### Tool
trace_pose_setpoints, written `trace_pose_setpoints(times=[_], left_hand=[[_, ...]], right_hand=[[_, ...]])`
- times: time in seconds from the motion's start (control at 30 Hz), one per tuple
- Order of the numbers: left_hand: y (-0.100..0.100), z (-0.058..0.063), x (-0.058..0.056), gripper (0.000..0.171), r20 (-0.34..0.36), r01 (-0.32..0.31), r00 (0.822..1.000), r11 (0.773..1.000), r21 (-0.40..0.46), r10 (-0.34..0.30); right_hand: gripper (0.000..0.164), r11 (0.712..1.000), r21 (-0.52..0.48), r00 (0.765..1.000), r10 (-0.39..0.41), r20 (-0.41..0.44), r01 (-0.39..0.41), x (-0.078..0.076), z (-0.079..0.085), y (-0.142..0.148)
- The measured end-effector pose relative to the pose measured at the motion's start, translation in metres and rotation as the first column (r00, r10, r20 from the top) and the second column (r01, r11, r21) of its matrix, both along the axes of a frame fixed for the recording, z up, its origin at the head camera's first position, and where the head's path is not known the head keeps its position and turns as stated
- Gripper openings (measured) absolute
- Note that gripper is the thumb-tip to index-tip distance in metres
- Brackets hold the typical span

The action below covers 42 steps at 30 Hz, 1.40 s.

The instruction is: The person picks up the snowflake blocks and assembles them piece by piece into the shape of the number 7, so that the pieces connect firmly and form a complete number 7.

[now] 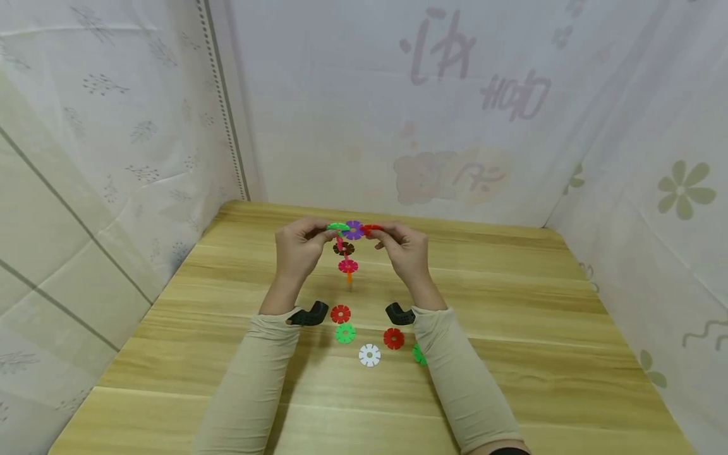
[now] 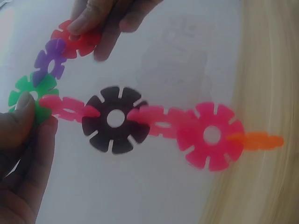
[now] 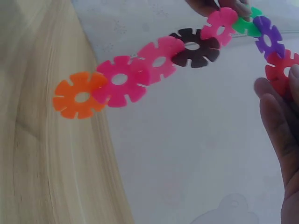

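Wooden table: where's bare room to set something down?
Left, between the left sleeve and the left edge of the table; right, between the right sleeve and the right edge. Crowded: between the sleeves, where five loose discs lie; beyond them, the left hand and right hand hold up the disc chain.

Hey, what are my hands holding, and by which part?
A chain of slotted, round, multicoloured plastic discs: the left hand pinches its green disc, the right hand its red disc.
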<state>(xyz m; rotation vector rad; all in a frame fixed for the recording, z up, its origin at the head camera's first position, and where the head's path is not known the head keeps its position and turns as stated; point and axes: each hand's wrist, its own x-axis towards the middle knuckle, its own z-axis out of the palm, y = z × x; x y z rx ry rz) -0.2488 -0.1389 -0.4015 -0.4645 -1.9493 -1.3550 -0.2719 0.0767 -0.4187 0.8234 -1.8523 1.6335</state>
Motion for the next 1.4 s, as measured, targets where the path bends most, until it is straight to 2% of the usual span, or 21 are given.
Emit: trace_pose_setpoints(times=[0.17,0.4,0.53,0.63,1.03,1.13,1.23,1.4], left_hand=[[0.004,0.002,0.001,0.005,-0.041,-0.008,0.999,1.000,0.026,0.009],[0.006,0.002,0.001,0.007,-0.075,-0.003,0.997,1.000,0.011,0.003],[0.008,0.003,0.003,0.006,-0.096,-0.022,0.995,1.000,0.002,0.022],[0.009,0.004,0.002,0.005,-0.101,-0.027,0.994,1.000,-0.003,0.027],[0.013,0.004,-0.001,0.011,-0.171,-0.047,0.985,0.997,-0.057,0.036],[0.012,0.003,-0.002,0.010,-0.170,-0.053,0.985,0.997,-0.058,0.043],[0.009,0.003,-0.001,0.009,-0.161,-0.031,0.987,0.998,-0.056,0.021],[0.005,0.003,0.001,0.004,-0.117,0.064,0.991,0.996,-0.065,-0.071]], right_hand=[[0.008,1.000,-0.002,0.999,0.010,-0.052,-0.011,-0.002,-0.001,0.000],[0.009,0.999,0.031,0.998,-0.020,-0.053,0.022,0.001,0.002,0.001],[0.011,1.000,-0.009,0.999,0.023,-0.047,-0.024,0.009,0.013,-0.001],[0.010,0.999,-0.027,0.998,0.026,-0.061,-0.028,0.017,0.021,-0.002],[0.007,0.998,0.003,0.981,-0.057,-0.186,0.059,0.022,0.027,-0.003],[0.007,0.998,0.014,0.980,-0.061,-0.191,0.065,0.021,0.026,-0.004],[0.008,0.998,0.031,0.986,-0.045,-0.162,0.051,0.021,0.025,-0.003],[0.008,0.998,0.045,0.992,-0.046,-0.114,0.052,0.023,0.028,-0.002]])
